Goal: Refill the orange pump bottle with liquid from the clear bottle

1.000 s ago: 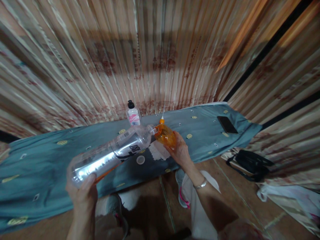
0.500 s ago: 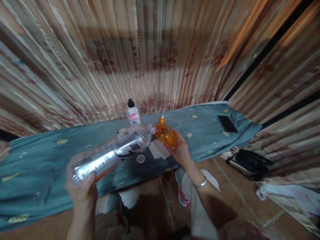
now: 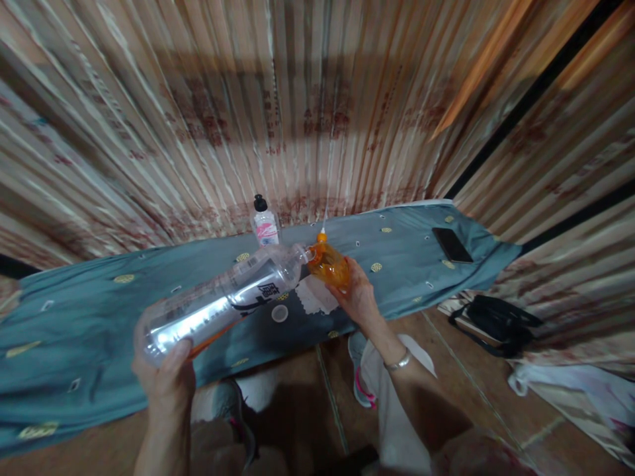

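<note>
Big clear bottle [image 3: 223,305] is gripped at its base by left hand [image 3: 166,380], long axis tilted up-right, mouth met w/ small orange bottle [image 3: 330,266], clasped in right hand [image 3: 358,297] above tabletop [image 3: 89,317].

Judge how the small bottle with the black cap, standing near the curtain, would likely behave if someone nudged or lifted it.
The small bottle stands upright on the cloth-covered table, taller than it is wide, so a sideways nudge would probably tip it. The soft cloth under it may add some wobble. Its body looks like clear plastic, so it is likely light and not fragile; how full it is cannot be told.
</note>
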Demonstrator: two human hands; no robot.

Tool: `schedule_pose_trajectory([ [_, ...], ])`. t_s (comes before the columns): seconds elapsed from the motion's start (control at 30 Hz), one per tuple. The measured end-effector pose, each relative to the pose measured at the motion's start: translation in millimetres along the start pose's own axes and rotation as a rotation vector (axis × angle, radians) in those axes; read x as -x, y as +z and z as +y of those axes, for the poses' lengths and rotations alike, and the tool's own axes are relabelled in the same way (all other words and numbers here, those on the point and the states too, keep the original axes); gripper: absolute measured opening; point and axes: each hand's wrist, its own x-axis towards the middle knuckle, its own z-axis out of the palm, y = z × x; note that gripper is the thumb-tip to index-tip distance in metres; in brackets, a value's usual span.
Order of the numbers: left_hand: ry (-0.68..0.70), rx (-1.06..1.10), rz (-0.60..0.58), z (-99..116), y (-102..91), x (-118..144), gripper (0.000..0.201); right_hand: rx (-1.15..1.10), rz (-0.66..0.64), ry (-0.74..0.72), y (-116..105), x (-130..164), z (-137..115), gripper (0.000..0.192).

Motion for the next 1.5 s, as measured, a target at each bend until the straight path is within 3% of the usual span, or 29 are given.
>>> schedule_pose_trajectory([
  [0.23,-0.025,0.023,-0.006,3.0,3.9,2.2,0.050,0.021,-0.018,0.041,-0.2,0.3,1.1,0.078],
  [0.4,-0.045,0.040,0.028,3.7,6.6,2.1,0.058,0.016,-0.027,0.083,1.1,1.2,3.4,0.080],
  [0.77,0.011,-0.042,-0.045,-2.3,0.7,1.6,0.057,0.029,-0.032,0.065,-1.8,-1.2,0.9,0.079],
  [1.5,-0.088,0.087,-0.125,3.2,0.5,4.6,0.084,-0.038,-0.055,0.088,-5.1,-2.1,1.3,0.083],
])
